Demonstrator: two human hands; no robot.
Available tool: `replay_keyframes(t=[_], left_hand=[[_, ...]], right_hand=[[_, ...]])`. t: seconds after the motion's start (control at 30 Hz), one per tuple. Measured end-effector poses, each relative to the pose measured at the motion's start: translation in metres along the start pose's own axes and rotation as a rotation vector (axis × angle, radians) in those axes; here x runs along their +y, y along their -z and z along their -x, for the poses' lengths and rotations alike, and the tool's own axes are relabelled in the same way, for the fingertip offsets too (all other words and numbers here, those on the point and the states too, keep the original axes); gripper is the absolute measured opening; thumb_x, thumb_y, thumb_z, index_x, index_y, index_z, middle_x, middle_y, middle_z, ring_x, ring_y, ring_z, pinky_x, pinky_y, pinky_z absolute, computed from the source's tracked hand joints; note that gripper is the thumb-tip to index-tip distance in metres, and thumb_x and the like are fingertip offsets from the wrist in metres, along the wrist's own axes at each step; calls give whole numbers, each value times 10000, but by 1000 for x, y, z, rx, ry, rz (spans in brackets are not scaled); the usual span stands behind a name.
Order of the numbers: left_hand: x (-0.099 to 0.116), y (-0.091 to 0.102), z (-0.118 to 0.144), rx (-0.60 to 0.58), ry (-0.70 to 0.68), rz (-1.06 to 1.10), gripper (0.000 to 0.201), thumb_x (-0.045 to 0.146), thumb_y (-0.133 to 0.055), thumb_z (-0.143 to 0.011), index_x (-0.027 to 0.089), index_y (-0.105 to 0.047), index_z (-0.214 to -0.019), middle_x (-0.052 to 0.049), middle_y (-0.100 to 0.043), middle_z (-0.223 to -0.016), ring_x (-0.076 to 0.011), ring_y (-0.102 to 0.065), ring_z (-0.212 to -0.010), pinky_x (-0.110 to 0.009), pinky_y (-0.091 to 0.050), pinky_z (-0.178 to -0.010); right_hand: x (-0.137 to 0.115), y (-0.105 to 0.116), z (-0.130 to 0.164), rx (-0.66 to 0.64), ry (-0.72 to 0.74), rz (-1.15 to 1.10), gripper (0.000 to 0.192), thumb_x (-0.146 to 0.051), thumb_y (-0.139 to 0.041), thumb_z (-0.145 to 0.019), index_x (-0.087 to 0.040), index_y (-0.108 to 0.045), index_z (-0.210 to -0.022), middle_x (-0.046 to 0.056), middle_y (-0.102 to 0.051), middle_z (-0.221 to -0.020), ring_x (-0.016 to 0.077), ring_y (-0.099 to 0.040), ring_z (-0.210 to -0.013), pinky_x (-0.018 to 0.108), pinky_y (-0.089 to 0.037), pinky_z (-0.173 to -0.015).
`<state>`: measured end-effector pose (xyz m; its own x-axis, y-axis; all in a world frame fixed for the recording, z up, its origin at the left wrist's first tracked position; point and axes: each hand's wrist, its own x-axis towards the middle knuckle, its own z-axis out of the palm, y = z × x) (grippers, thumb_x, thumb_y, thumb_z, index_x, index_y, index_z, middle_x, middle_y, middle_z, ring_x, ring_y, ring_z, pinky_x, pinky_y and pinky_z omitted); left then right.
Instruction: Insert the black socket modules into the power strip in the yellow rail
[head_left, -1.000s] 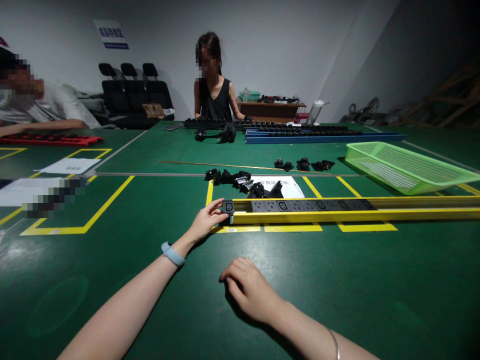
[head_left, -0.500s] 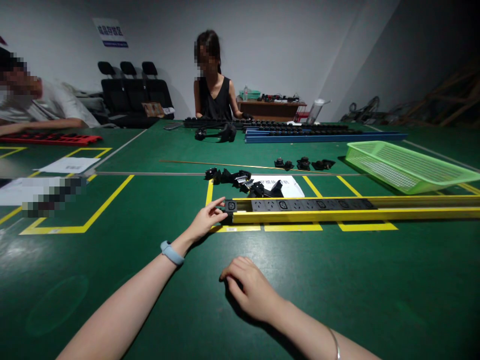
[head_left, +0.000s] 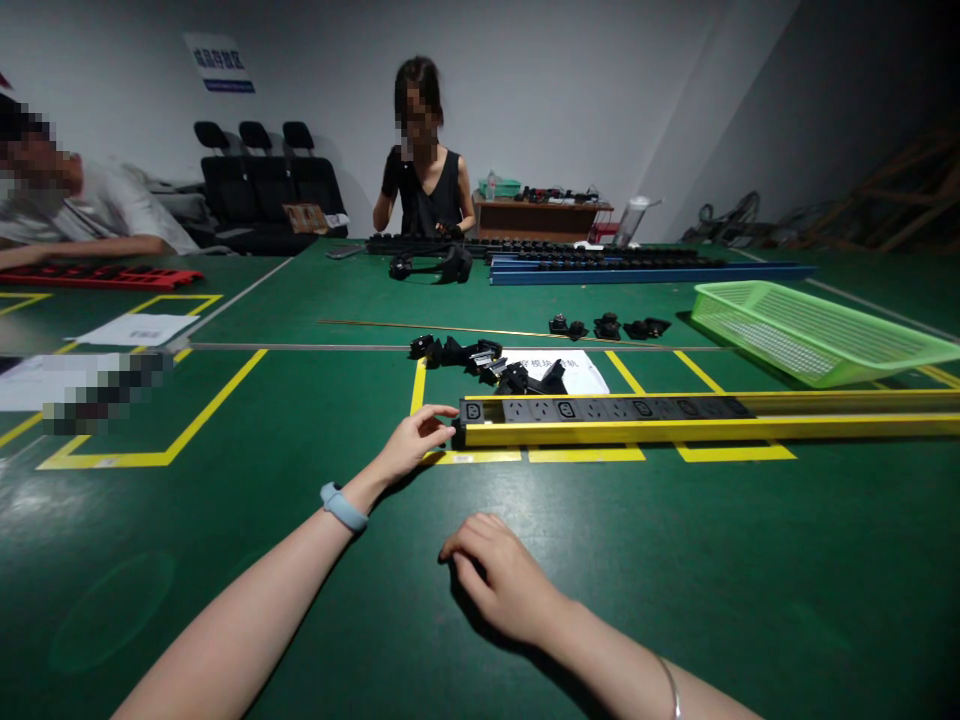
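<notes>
Green matting marked with yellow tape covers the workbench [head_left: 225, 600], where the left hand [head_left: 409, 445] rests with fingers loosely spread, fingertips touching the black socket module [head_left: 472, 411] seated at the left end of the yellow rail [head_left: 675, 431]. The right hand [head_left: 502, 575] lies curled on the mat nearer the body, gripping nothing. The module appears light, rigid and smooth; take hold at its end faces.

Green table [head_left: 300, 420] — yellow rail [head_left: 705, 430], loose black sockets [head_left: 487, 362], green basket [head_left: 810, 335], papers [head_left: 139, 328].
</notes>
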<state>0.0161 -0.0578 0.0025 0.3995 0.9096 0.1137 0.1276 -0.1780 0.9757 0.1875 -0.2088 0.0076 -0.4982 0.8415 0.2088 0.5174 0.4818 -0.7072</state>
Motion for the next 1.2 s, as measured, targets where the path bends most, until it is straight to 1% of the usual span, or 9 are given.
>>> replay_keyframes(t=[0.1,0.23,0.33,0.6,0.77,1.03,1.13,1.2], left_hand=[[1,0,0,-27,-35,-37,360,383,-623,-811,192,-646,-1115,-88,-605,-1113,-161,-585,-860,-291,-476,-779],[-1,0,-1,-92,-56,-63,384,382,-599,-835,204,-622,-1174,-96,-556,-1198,-172,-581,-940,-308,-471,-846],[-4,-1,-2,-146,-70,-87,418,377,-588,-846,212,-585,-1230,-95,-541,-1208,-163,-575,-946,-306,-465,-863],[0,-4,-1,-207,-129,-259,449,379,-550,-869,250,-532,-1298,-75,-507,-1178,-136,-531,-889,-291,-448,-845],[0,-5,-1,-243,-130,-278,478,379,-544,-870,279,-496,-1334,-66,-488,-1187,-127,-521,-869,-282,-446,-832],[1,-6,-1,-253,-132,-285,495,375,-543,-871,294,-474,-1354,-60,-484,-1201,-123,-523,-872,-277,-441,-841],[4,-6,0,-253,-131,-293,489,376,-539,-871,292,-480,-1349,-60,-490,-1201,-125,-527,-873,-275,-441,-835],[6,-6,2,-250,-131,-294,484,371,-538,-870,286,-486,-1343,-59,-503,-1195,-126,-528,-867,-273,-442,-829]], right_hand=[[0,0,0,-1,-4,-3,199,-72,-455,-877,-201,-594,-938,23,-617,-895,161,-534,-875,312,-399,-811],[1,-1,-1,-7,-6,-5,193,-78,-457,-882,-203,-592,-939,21,-618,-900,160,-534,-881,310,-395,-818],[2,-1,-1,-14,-8,-6,193,-79,-459,-880,-204,-593,-940,21,-618,-900,159,-533,-881,309,-393,-819],[1,-2,0,-7,-11,1,194,-77,-464,-876,-202,-598,-937,20,-620,-897,161,-532,-874,310,-389,-814],[0,-1,-1,-6,-12,4,195,-76,-464,-874,-200,-602,-936,22,-622,-895,162,-533,-870,312,-391,-811],[-1,-4,-2,8,7,7,192,-81,-463,-875,-202,-601,-932,21,-623,-888,162,-543,-864,320,-408,-817],[1,-4,-3,58,26,-29,197,-93,-435,-893,-202,-591,-941,22,-615,-878,155,-552,-854,306,-435,-803],[7,2,-8,161,40,-36,196,-104,-418,-901,-195,-584,-953,38,-602,-902,158,-554,-881,296,-455,-797]])
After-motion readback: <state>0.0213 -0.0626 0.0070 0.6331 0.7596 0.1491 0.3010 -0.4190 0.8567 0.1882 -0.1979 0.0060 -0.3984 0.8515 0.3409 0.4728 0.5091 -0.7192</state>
